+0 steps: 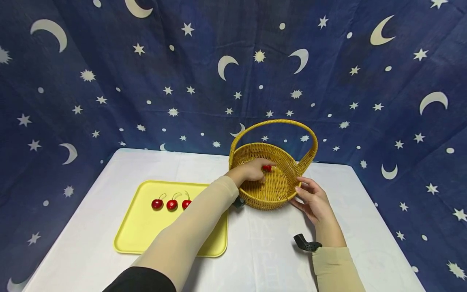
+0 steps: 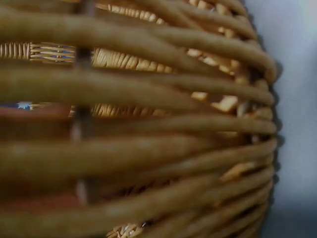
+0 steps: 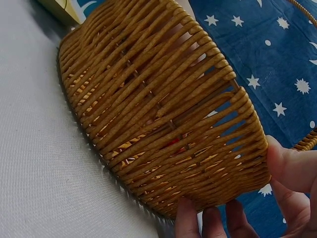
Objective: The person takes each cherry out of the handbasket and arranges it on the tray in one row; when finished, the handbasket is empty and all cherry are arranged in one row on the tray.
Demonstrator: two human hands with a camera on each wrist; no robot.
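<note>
A yellow-brown wicker basket (image 1: 270,190) with a tall arched handle stands on the white table, tilted toward me. My left hand (image 1: 251,169) reaches over its left side into the bowl, with a red cherry (image 1: 267,168) at its fingers. The fingers partly cover that cherry. In the left wrist view the basket's woven wall (image 2: 148,89) fills most of the picture and hides the fingertips. At the right side, my right hand (image 1: 313,199) grips the basket's rim, thumb on the edge and fingers against the outer weave (image 3: 173,119).
To the left lies a yellow tray (image 1: 138,231) holding a row of red cherries (image 1: 172,205) with stems; my left forearm crosses above it and hides part. A dark blue curtain (image 1: 204,81) with moons and stars hangs behind the table (image 1: 270,251).
</note>
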